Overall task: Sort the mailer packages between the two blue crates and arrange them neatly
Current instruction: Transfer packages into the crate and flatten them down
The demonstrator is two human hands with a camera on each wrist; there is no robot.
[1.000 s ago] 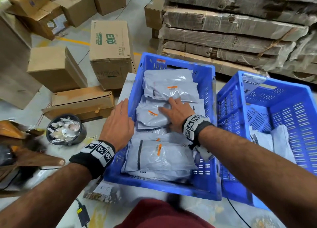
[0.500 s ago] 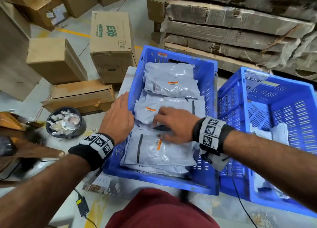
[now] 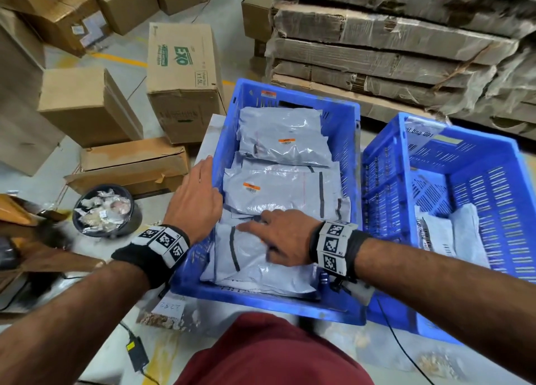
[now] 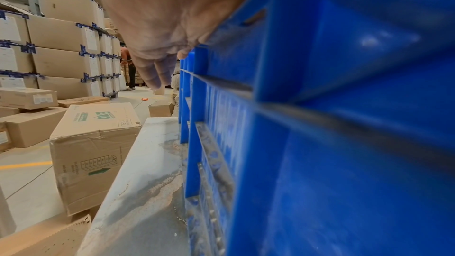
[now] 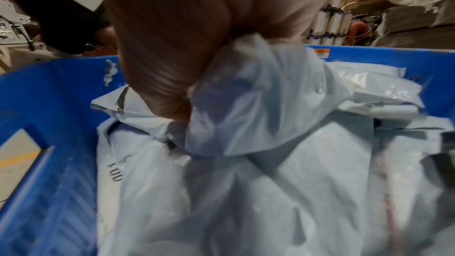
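Note:
The left blue crate (image 3: 290,306) holds several grey mailer packages laid in a row: a far one (image 3: 284,135), a middle one (image 3: 278,193) and the nearest one (image 3: 249,262). My right hand (image 3: 261,225) lies on the nearest mailer. In the right wrist view my right hand (image 5: 177,104) pinches a bunched fold of that mailer (image 5: 246,104). My left hand (image 3: 206,175) rests on the crate's left rim; in the left wrist view its fingers (image 4: 157,73) run straight along the blue wall (image 4: 320,143). The right blue crate (image 3: 493,181) holds a few mailers (image 3: 464,233) at its near end.
Cardboard boxes (image 3: 182,80) crowd the floor to the left and behind. A wrapped stack of flat cardboard (image 3: 391,51) stands behind the crates. A black tub of scraps (image 3: 104,210) sits at the left. A cable (image 3: 406,355) runs near the right crate's front.
My right hand has slid from the middle mailer toward me onto the nearest one and taken hold of it. My left hand has stayed on the crate's rim.

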